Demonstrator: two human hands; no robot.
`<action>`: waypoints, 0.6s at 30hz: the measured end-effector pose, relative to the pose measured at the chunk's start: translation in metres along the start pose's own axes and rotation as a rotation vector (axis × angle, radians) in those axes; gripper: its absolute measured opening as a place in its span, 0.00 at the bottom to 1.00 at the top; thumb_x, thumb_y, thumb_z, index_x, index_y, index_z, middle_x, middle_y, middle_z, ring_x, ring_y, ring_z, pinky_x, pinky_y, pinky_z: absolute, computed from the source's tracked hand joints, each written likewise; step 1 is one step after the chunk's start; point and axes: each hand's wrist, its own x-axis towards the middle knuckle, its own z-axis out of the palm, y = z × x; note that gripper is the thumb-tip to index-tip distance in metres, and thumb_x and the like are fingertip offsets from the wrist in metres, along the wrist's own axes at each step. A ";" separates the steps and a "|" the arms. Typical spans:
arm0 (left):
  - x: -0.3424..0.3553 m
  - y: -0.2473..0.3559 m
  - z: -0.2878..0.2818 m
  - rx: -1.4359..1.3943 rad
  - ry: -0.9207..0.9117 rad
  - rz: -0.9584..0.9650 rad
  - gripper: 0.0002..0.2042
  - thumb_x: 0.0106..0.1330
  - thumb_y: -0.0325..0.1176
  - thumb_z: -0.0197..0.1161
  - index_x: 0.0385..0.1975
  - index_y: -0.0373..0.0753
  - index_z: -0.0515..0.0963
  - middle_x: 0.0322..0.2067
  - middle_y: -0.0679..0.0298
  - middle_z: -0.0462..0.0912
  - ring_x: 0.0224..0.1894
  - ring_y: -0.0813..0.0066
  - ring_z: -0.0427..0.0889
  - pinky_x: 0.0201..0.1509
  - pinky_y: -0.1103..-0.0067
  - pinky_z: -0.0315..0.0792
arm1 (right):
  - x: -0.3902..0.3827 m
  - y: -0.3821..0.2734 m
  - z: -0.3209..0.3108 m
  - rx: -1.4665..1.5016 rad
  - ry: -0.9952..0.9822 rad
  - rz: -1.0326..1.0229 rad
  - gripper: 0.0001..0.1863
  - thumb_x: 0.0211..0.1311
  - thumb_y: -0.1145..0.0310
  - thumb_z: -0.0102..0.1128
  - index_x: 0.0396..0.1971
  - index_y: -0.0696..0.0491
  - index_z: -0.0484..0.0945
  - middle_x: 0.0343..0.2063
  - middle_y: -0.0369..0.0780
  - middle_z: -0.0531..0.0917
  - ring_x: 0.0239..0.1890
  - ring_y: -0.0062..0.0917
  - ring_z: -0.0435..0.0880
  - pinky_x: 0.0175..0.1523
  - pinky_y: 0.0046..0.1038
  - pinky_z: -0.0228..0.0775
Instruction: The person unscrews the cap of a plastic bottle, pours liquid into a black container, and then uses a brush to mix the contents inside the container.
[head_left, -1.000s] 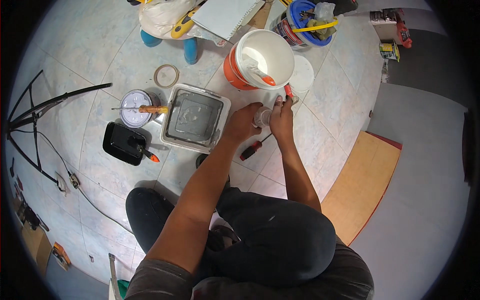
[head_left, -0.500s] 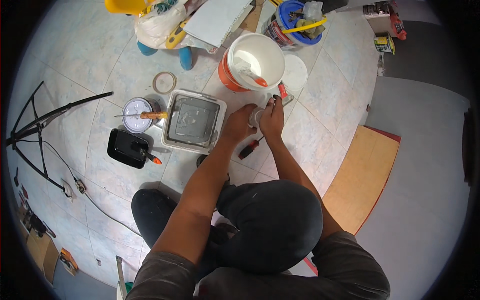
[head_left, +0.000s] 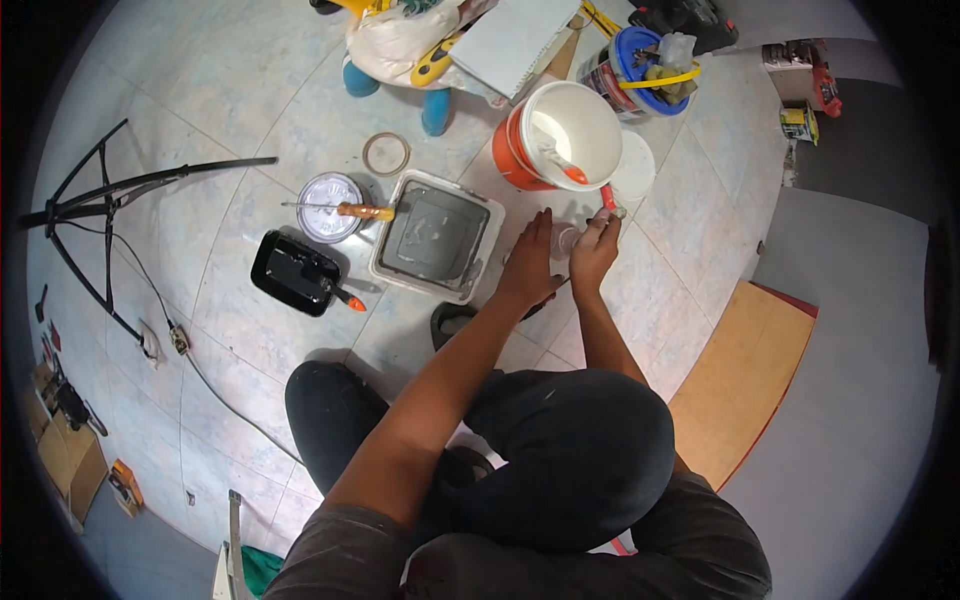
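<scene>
From the head view, the person is sitting on the tiled floor (head_left: 240, 150) with both arms stretched forward. The right hand (head_left: 596, 252) is closing its grip around a red-handled tool (head_left: 608, 197), whose handle is sticking up out of the fingers toward the white lid (head_left: 635, 168) lying beside the orange bucket (head_left: 520, 150). The left hand (head_left: 530, 265) is lying with its fingers loosely extended, touching a small clear container (head_left: 567, 240) that is sitting on the floor between the two hands; whether that grip is actually holding the container or only steadying it cannot be told.

Judging by this, the step in hand is working at the small container with the tool, probably prying or scraping at its top. The next move is calling for a firm steadying hold from the left hand while the right is applying careful leverage, so the container is not tipping.

Just left of the hands, a grey paint tray (head_left: 437, 237) is resting, with a round tin (head_left: 329, 207) carrying a wooden-handled brush (head_left: 362, 211) and a black tray (head_left: 296, 272) beyond it.
</scene>
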 end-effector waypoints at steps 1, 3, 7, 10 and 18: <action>-0.008 0.001 -0.012 -0.069 -0.022 0.005 0.52 0.54 0.29 0.82 0.79 0.28 0.58 0.73 0.38 0.71 0.75 0.39 0.72 0.79 0.59 0.68 | -0.002 -0.005 -0.001 0.055 0.009 -0.014 0.25 0.88 0.53 0.49 0.54 0.64 0.79 0.40 0.53 0.88 0.41 0.44 0.88 0.50 0.39 0.79; -0.028 0.007 -0.034 -0.119 -0.084 -0.061 0.47 0.56 0.31 0.81 0.77 0.28 0.63 0.72 0.39 0.74 0.75 0.41 0.73 0.79 0.60 0.69 | -0.001 -0.003 -0.006 0.176 0.083 -0.039 0.24 0.89 0.55 0.48 0.51 0.64 0.79 0.38 0.50 0.88 0.40 0.39 0.87 0.50 0.38 0.78; -0.101 0.009 -0.102 -0.191 -0.144 -0.103 0.34 0.63 0.37 0.81 0.68 0.31 0.78 0.62 0.43 0.85 0.66 0.48 0.84 0.74 0.64 0.74 | -0.010 -0.006 -0.036 0.229 0.176 -0.158 0.19 0.89 0.60 0.48 0.47 0.63 0.78 0.36 0.45 0.85 0.38 0.29 0.83 0.49 0.34 0.76; -0.159 0.025 -0.170 -0.380 -0.188 -0.297 0.29 0.64 0.29 0.79 0.66 0.36 0.81 0.60 0.49 0.88 0.63 0.60 0.88 0.71 0.67 0.77 | -0.050 0.001 -0.067 0.065 -0.033 -0.213 0.13 0.81 0.63 0.59 0.51 0.60 0.78 0.36 0.45 0.82 0.40 0.33 0.84 0.51 0.33 0.77; -0.279 -0.025 -0.291 -0.278 0.290 -0.490 0.17 0.71 0.23 0.73 0.57 0.30 0.82 0.52 0.55 0.91 0.54 0.72 0.89 0.63 0.75 0.79 | -0.110 0.021 0.002 -0.620 -0.703 -0.345 0.36 0.73 0.56 0.66 0.78 0.43 0.67 0.61 0.52 0.79 0.56 0.51 0.86 0.54 0.55 0.82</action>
